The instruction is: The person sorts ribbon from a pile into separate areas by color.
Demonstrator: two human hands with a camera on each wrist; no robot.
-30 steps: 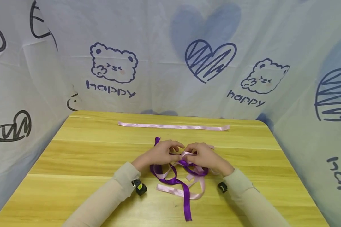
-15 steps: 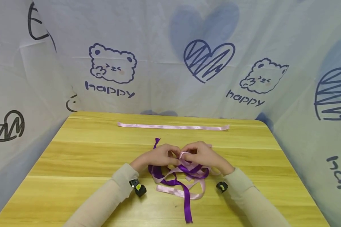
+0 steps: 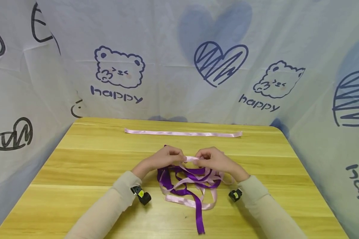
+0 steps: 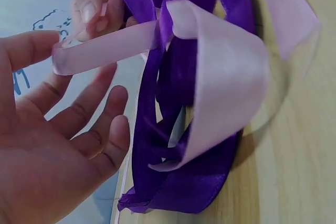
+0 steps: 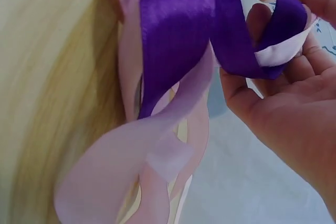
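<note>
A pink satin ribbon (image 3: 191, 159) is stretched between my two hands above the table. My left hand (image 3: 164, 157) pinches one part between thumb and index finger; its other fingers are spread in the left wrist view. My right hand (image 3: 216, 161) pinches the ribbon a short way to the right. In the right wrist view a purple ribbon (image 5: 178, 19) loops among the right hand's fingers beside the pink one. Below lies a loose tangle of purple and pink ribbon, with a purple tail (image 3: 199, 215) running toward the front and a pink end (image 3: 179, 200) beside it. Crossings under the hands are hidden.
A separate pink ribbon (image 3: 182, 133) lies straight along the back of the wooden table (image 3: 77, 159). White cloth (image 3: 167, 83) with printed bears and hearts hangs behind and at both sides. Small black cameras sit at the left wrist (image 3: 142, 196) and right wrist (image 3: 235, 195).
The hands have come together, then moved apart, drawing a short length of pink ribbon out between them. The left hand has shifted left. More of the tangle shows below.
</note>
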